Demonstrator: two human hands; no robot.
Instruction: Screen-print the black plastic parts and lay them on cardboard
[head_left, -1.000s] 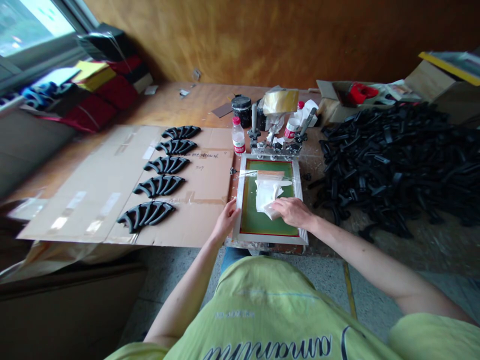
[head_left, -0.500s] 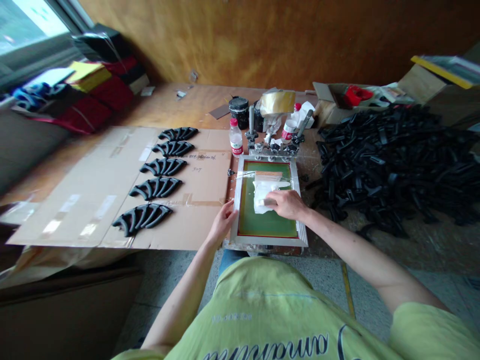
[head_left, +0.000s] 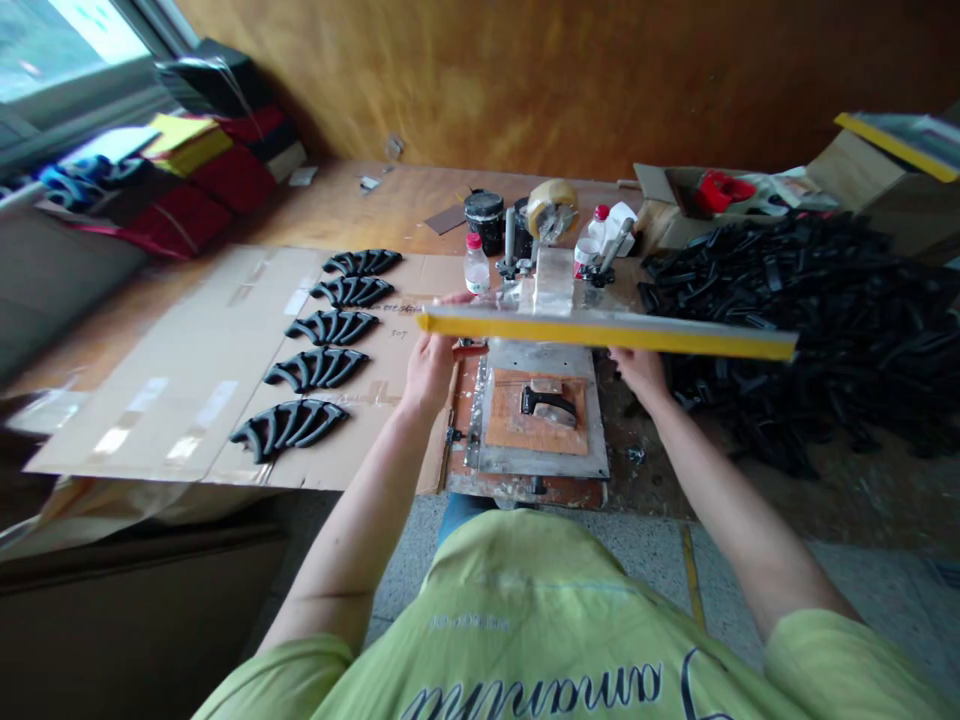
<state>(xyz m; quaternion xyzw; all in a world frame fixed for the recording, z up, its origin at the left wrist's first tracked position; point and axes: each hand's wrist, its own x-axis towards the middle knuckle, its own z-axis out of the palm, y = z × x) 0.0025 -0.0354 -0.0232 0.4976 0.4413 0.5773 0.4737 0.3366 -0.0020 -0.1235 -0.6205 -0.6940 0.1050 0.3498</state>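
Left hand (head_left: 429, 365), right hand (head_left: 637, 368) — both gripping.

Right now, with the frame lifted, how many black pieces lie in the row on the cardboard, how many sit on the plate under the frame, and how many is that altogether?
Black curved pieces in the row on the cardboard: 5
Black piece on the plate under the screen frame: 1
Total: 6
The pile at the right is left out: too tangled to count.
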